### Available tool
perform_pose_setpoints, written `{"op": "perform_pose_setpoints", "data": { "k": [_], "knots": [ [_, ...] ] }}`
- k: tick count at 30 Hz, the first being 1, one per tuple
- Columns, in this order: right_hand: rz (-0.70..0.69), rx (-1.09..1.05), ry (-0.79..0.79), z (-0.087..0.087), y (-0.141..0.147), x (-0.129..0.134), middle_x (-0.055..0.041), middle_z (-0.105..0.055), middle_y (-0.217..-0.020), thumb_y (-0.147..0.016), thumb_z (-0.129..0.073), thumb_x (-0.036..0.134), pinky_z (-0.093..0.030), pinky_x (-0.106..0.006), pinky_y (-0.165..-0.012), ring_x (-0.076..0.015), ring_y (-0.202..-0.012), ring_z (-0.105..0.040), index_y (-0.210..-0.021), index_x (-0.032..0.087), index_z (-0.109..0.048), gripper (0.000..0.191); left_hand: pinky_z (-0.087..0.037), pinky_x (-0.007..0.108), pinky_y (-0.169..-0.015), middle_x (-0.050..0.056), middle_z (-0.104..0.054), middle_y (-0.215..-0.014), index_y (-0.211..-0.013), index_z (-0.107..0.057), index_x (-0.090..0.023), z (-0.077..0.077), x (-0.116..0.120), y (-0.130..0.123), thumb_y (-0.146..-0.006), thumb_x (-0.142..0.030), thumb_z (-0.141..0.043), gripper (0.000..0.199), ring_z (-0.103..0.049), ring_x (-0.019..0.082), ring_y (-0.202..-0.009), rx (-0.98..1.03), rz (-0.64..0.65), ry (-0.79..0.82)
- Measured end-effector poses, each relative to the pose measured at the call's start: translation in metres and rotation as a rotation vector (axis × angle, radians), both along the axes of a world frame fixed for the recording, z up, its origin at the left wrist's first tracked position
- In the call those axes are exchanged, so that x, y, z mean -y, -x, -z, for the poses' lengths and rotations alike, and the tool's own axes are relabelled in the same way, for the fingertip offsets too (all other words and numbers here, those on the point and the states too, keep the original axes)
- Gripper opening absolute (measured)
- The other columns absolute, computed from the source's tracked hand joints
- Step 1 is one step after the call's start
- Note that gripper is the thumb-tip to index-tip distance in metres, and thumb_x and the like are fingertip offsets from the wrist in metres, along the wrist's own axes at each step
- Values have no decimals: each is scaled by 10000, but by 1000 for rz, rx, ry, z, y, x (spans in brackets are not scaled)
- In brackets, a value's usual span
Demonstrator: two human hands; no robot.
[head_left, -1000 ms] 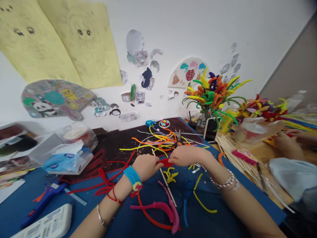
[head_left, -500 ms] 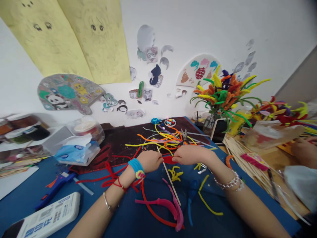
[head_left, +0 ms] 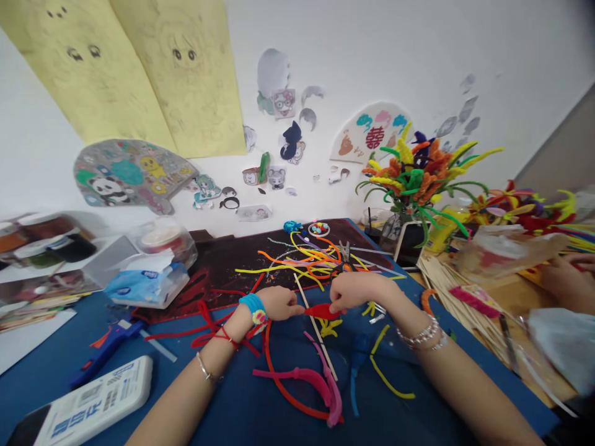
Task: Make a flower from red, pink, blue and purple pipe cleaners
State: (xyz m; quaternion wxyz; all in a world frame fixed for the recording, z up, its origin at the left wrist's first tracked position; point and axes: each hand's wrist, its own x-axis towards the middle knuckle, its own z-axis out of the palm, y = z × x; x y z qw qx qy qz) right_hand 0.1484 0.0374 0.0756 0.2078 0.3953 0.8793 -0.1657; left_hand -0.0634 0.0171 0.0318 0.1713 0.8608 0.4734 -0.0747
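Observation:
Between my two hands a short red pipe cleaner piece (head_left: 320, 311), wide at the right and tapering leftward, is stretched over a thin wooden stick (head_left: 320, 342). My left hand (head_left: 279, 303) pinches its narrow end. Fingertips of my right hand (head_left: 357, 293) grip the wide end. Just below lies a small yellow pipe cleaner shape (head_left: 331, 328). Nearer me are pink pieces (head_left: 320, 387), a long orange-red pipe cleaner (head_left: 286, 396), a blue piece with a tail (head_left: 359, 354) and a bent yellow pipe cleaner (head_left: 388, 376).
Pliers (head_left: 344, 257) rest among loose coloured pipe cleaners on a dark mat (head_left: 223, 254). On the left are a blue glue gun (head_left: 100, 356), a tissue pack (head_left: 144, 282) and a white bottle (head_left: 100, 399). Right: a flower vase (head_left: 395, 232), wooden sticks (head_left: 458, 303), another person's hand (head_left: 564, 282).
My right hand has shifted slightly right and up, and my left slightly left and down. The gap between them is wider, with more of the red piece visible.

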Motion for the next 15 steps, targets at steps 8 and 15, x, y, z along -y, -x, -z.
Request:
{"op": "perform_pose_setpoints", "data": {
  "k": [8,15],
  "knots": [
    [12,-8,-41,7,-6,-11,-9,-656,-625,-732,-573,377,-319,-238,-485,-123,-514,-527,-675,191,-720,244,-404,217,-583,23,-683,-717,-766,-670,-182,1,-9,7,-860,-388,-422,335,-585,130,-613,16,-15,36],
    [0,-42,-124,9,-7,-14,-17,-664,-650,-719,-600,380,-316,-242,-489,-135,-537,-538,-715,195,-719,221,-399,213,-551,15,-666,-617,-590,-637,-171,-1,-5,5,-866,-400,-413,422,-541,112,-517,-35,-35,157]
  ]
}}
